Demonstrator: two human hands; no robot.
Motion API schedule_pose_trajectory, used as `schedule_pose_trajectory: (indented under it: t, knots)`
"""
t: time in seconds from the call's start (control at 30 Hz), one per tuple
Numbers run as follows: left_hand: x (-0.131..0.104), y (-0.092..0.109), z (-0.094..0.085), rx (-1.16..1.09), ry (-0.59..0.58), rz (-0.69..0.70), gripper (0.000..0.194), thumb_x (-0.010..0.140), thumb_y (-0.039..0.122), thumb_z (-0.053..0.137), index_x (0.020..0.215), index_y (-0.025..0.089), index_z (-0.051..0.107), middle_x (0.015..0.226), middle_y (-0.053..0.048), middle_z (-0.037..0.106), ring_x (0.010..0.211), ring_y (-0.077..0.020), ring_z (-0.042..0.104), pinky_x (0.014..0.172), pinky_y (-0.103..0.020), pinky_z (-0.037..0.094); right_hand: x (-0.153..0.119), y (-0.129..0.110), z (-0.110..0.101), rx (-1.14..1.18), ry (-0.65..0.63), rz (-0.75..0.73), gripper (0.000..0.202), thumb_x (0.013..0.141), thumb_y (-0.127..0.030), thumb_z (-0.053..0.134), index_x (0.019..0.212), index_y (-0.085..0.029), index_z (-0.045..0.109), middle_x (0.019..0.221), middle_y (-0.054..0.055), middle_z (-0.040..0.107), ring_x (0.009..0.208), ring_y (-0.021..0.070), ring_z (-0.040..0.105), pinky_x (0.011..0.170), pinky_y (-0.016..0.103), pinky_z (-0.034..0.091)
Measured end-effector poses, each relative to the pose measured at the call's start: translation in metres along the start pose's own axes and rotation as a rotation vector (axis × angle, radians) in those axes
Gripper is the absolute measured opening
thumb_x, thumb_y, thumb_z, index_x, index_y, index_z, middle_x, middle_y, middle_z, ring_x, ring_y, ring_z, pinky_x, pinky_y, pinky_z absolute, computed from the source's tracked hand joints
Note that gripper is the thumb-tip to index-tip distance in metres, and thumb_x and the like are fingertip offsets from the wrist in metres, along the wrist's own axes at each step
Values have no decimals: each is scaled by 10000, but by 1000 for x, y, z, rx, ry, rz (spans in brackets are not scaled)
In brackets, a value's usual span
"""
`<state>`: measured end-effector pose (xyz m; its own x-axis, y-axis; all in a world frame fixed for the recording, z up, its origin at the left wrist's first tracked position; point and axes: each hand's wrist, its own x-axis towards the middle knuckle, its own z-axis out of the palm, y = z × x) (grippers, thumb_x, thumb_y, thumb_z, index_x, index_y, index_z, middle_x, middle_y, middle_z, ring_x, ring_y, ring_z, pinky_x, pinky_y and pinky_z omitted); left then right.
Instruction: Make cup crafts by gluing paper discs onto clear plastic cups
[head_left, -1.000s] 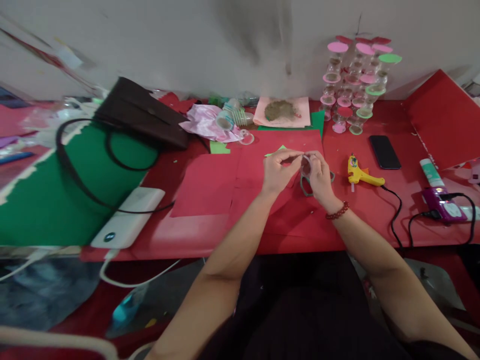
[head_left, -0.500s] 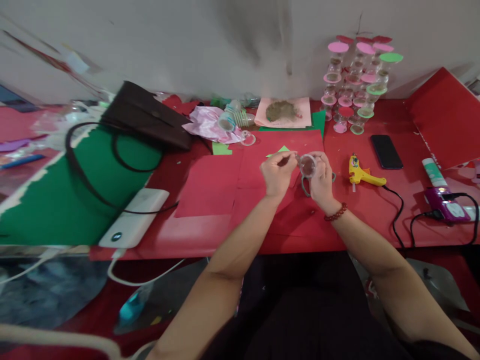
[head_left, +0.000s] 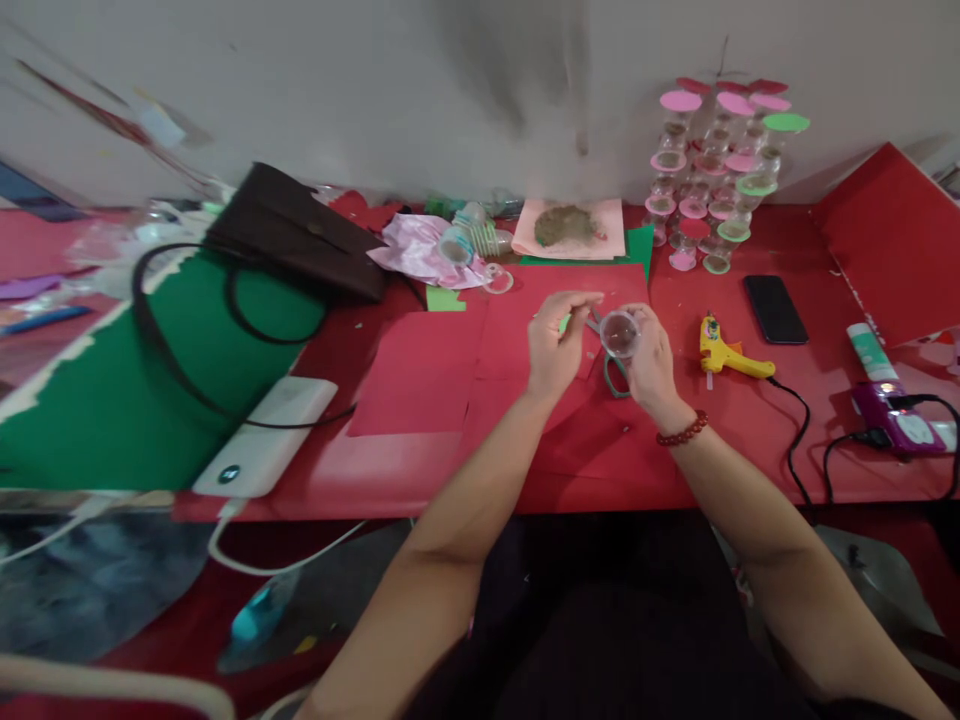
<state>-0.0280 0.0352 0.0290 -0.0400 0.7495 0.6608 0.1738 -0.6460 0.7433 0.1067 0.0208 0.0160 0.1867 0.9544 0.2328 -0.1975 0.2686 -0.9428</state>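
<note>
My right hand grips a small clear plastic cup, its round mouth tilted towards me. Just left of the cup, my left hand is raised with thumb and fingertips drawn together in a pinch; whatever they hold, if anything, is too small to make out. Beneath the hands lie scissors with green handles, partly hidden by the cup and right hand. Red paper sheets cover the table there. A scrap of green paper shows behind my left hand.
A yellow glue gun, a phone and a purple socket adapter lie to the right. Towers of clear cups with coloured discs stand behind. A dark bag, white power bank and sand on paper are also there.
My left fingertips have moved slightly up and apart from the cup. The cup has tipped so that its mouth shows more, and more of the scissors is visible.
</note>
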Motion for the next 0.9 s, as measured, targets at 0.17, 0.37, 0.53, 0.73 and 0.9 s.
schedule_pose_trajectory:
  t: [0.17,0.37,0.53,0.73,0.9]
  knots:
    - [2,6,0,88,-92,133,95,960,311,753,960,274,840,962,-31,800,943,-164,733,905,-320,586,-5,-6,4,-82,-72,-12,367,998,-586,422,834,-272,519,728,-12,550,633,148,500,587,278,443]
    - [7,8,-8,-23,-185,36,139,921,298,779,797,253,824,824,-26,801,788,-156,731,812,-309,593,-6,-19,1,-148,-179,-30,346,976,-500,484,743,-249,533,635,-41,493,575,115,449,565,266,396]
    - [5,8,-2,-137,-170,-153,121,841,226,796,725,215,762,722,-4,745,696,-139,670,740,-291,559,2,-26,-4,-69,-246,184,368,932,-469,562,652,-248,471,593,-38,503,528,104,466,516,253,377]
    - [7,-2,0,-366,146,-371,206,868,189,697,679,205,618,615,29,606,572,-96,563,615,-230,492,4,-29,-5,-82,-269,485,329,915,-381,616,630,-218,593,588,1,602,498,114,490,466,244,334]
    - [10,-3,-4,-251,117,-430,407,952,330,656,580,202,549,585,8,585,558,-98,536,581,-229,470,7,-28,-5,117,-93,494,202,876,-354,573,724,-233,628,682,-8,663,613,133,575,533,229,411]
